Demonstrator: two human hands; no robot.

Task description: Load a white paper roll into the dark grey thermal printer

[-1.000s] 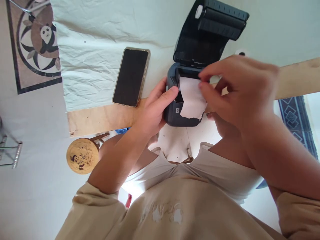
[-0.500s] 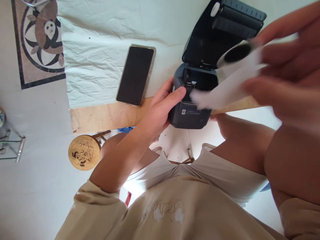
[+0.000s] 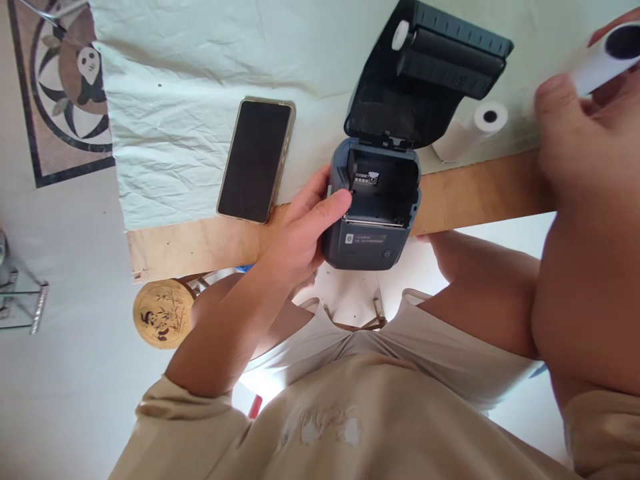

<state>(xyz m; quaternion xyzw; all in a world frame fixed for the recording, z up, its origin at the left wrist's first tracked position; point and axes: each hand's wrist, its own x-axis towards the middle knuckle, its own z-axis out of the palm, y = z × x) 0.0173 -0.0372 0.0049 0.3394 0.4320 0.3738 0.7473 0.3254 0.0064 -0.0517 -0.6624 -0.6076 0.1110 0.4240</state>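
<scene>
My left hand [image 3: 305, 227] is closed around the left side of a dark label printer [image 3: 370, 247], thumb over the rim of its paper bay. The printer's lid [image 3: 385, 117] stands swung open, its black roller showing, and no roll sits in the bay. At the right edge my right hand [image 3: 585, 133] is closed on a white paper roll [image 3: 597, 67] with a dark core opening; part of that hand is cut off by the frame. Another white paper roll [image 3: 500, 123] lies on the table beside the lid, apart from both hands.
A phone [image 3: 256, 160] with a dark screen lies left of the printer on the pale tablecloth [image 3: 170, 120]. The bare wooden table edge [image 3: 195, 247] runs in front. Below it stand a round wooden stool [image 3: 164, 313] at the left and my legs.
My right hand has moved right with the paper roll, away from above the printer. The bay and the roll lying on the table now show clearly. My left hand keeps its hold.
</scene>
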